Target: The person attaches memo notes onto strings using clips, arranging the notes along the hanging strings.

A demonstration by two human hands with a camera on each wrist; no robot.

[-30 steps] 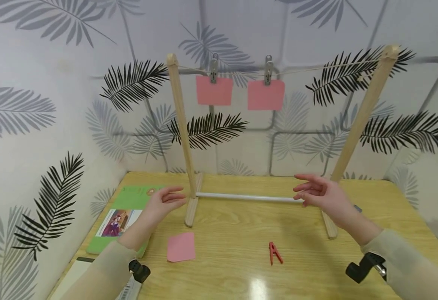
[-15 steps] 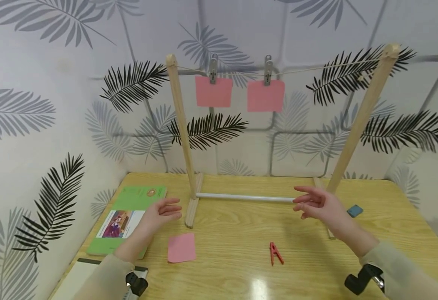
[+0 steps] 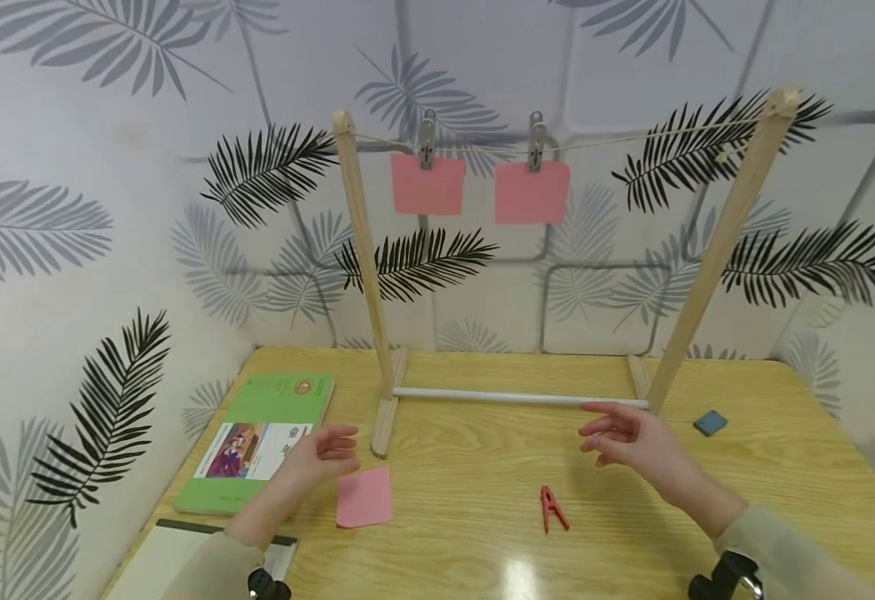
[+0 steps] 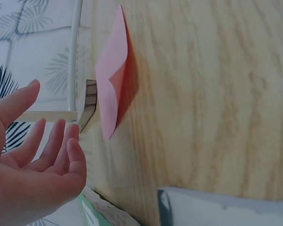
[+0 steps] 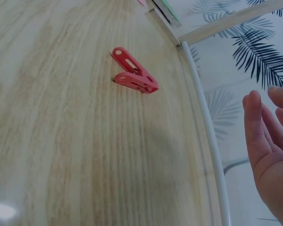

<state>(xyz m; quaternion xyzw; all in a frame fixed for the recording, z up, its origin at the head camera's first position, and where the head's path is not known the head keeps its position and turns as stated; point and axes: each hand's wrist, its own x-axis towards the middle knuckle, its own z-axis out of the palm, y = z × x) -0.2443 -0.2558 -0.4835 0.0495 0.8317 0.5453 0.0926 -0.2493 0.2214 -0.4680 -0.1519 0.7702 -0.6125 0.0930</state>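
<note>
My left hand [image 3: 316,463] hovers above the table beside a pink paper square [image 3: 364,497], its fingers loosely bent around nothing. In the left wrist view, that pink paper [image 4: 112,75] has one edge curling up off the wood. My right hand [image 3: 636,446] hangs in the air with relaxed fingers, up and to the right of a red clothespin [image 3: 553,508]. The clothespin [image 5: 134,73] lies on its side, apart from the hand. On the string above, two metal clips [image 3: 427,140] hold pink papers [image 3: 427,185].
A wooden frame [image 3: 366,258] with a white crossbar [image 3: 482,395] stands at the back against a patterned wall. At left lie a green book [image 3: 280,400] and a white pad [image 3: 175,554] with a dark edge. A small blue block [image 3: 711,422] sits at right.
Both hands have come down toward the table, the left closer to the pink square. The right hand has uncovered the blue block and the crossbar's right end. The papers hang where they were.
</note>
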